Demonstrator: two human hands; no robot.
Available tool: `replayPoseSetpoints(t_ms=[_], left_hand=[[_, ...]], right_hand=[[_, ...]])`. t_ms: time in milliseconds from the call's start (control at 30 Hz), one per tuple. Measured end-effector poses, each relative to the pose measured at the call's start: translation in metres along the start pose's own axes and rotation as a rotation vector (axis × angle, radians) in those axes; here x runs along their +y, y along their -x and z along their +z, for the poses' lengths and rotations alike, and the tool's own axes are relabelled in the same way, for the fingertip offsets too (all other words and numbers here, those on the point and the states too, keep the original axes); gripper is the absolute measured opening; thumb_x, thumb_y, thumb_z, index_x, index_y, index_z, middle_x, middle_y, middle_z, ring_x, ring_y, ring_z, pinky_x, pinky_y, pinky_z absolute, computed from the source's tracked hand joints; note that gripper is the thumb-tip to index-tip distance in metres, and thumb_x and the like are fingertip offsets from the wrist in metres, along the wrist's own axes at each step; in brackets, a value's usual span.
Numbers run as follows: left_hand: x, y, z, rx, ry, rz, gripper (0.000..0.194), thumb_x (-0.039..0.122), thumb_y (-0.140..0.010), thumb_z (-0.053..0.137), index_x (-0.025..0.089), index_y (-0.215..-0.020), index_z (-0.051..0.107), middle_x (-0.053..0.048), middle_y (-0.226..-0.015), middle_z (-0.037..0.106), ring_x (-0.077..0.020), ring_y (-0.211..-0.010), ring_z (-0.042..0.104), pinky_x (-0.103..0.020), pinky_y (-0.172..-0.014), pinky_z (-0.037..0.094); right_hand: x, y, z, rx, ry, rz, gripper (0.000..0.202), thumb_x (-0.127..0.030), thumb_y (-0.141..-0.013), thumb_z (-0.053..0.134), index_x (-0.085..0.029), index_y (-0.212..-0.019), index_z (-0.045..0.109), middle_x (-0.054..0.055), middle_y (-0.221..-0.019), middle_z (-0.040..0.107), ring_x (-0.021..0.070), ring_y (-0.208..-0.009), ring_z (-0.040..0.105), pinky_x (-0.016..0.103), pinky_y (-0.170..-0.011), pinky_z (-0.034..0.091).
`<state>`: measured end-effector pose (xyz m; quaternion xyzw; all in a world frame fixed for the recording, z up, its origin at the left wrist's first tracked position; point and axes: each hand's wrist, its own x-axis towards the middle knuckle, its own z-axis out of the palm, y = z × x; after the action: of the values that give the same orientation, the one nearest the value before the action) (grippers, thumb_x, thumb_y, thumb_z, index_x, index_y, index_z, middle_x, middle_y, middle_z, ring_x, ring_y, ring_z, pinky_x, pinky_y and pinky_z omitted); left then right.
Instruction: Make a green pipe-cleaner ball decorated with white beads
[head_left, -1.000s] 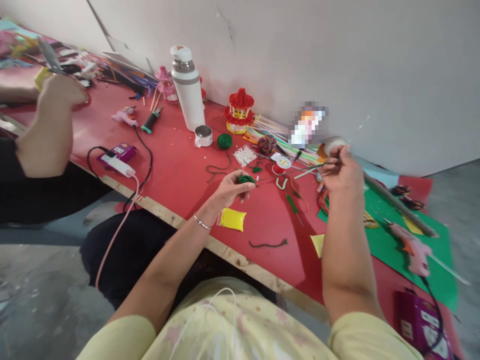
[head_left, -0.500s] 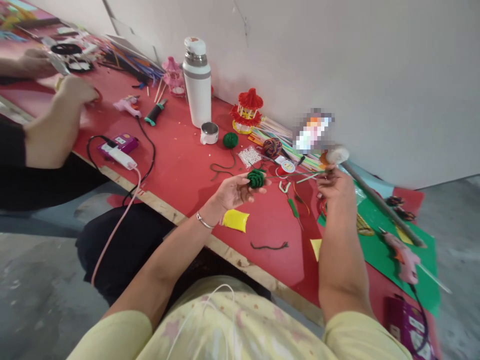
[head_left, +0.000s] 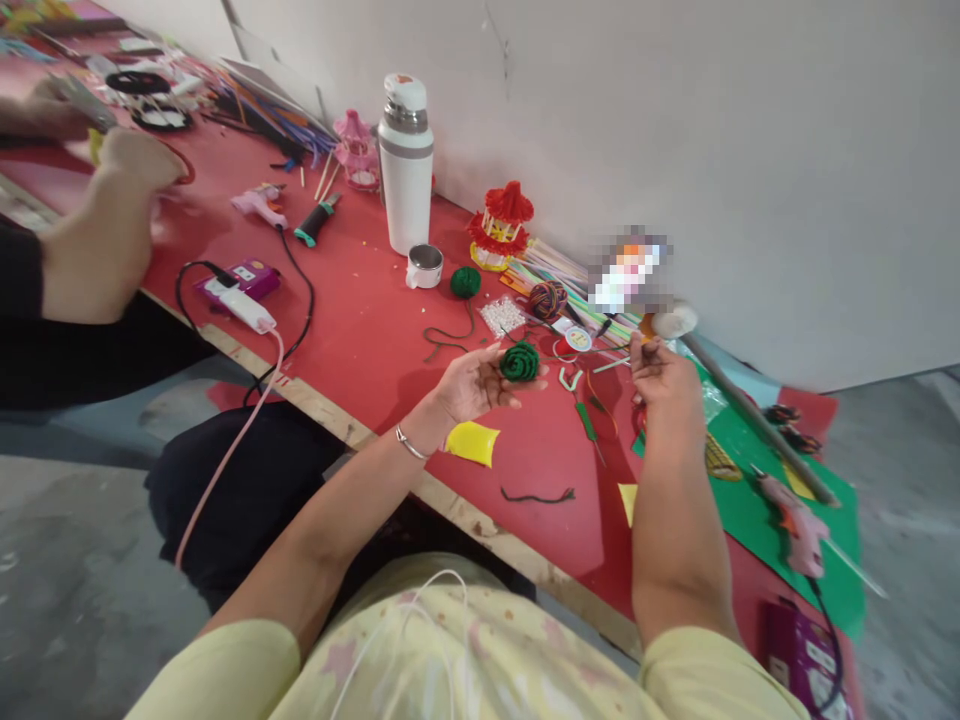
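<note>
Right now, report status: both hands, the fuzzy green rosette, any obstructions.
Left hand holding fuzzy green coiled rosette. Right hand pinching thin dark strand. Possible snag: slim green-handled tool on red tabletop between hands.

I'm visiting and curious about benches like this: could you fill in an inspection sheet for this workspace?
Surface: red tabletop with pale wooden front edge.
Work in hand: dark green rose-shaped coil of cord, with a thin green strand leading from it.
Clutter: white cylindrical flask, round green yarn ball, flat yellow packet, pink plastic glue gun on a green sheet.
Hands: left hand holds the coil at its fingers; right hand seems to pinch the strand.
Cables: slim black cord from another pink glue gun; pink cable hanging over the front edge.
Surroundings: pale grey wall behind; a co-worker's hand at far left.
</note>
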<state>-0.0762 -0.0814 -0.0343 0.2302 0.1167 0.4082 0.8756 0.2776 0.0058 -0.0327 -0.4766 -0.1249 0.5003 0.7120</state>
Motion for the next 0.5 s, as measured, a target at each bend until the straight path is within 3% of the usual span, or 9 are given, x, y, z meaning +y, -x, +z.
replayPoseSetpoints(t_ms=[233, 367, 500], left_hand=[[-0.004, -0.002, -0.004, -0.017, -0.077, 0.029, 0.042, 0.045, -0.087, 0.066, 0.010, -0.110, 0.072, -0.024, -0.117, 0.076, -0.0373, -0.115, 0.072, -0.030, -0.063, 0.063], [-0.008, -0.003, -0.005, 0.005, -0.168, 0.091, 0.040, 0.033, -0.083, 0.076, 0.012, -0.117, 0.071, -0.020, -0.121, 0.075, -0.0300, -0.103, 0.077, -0.025, -0.063, 0.062], [-0.009, -0.003, -0.008, 0.069, -0.172, 0.136, 0.035, 0.025, -0.082, 0.078, 0.016, -0.115, 0.071, -0.013, -0.114, 0.077, -0.0242, -0.097, 0.077, -0.022, -0.060, 0.059]], right_hand=[[0.000, 0.003, 0.004, 0.034, 0.066, -0.068, 0.022, -0.008, -0.096, 0.054, -0.019, -0.076, 0.056, -0.008, -0.065, 0.053, 0.0056, -0.061, 0.064, 0.024, -0.077, 0.068], [0.001, 0.015, 0.013, 0.024, 0.128, -0.142, 0.019, -0.014, -0.093, 0.062, -0.019, -0.077, 0.056, -0.007, -0.063, 0.054, 0.0102, -0.071, 0.071, 0.021, -0.070, 0.066], [-0.005, 0.037, 0.029, -0.076, 0.177, -0.209, 0.013, -0.018, -0.091, 0.067, -0.018, -0.080, 0.061, -0.006, -0.062, 0.055, 0.0124, -0.073, 0.073, 0.022, -0.068, 0.064]])
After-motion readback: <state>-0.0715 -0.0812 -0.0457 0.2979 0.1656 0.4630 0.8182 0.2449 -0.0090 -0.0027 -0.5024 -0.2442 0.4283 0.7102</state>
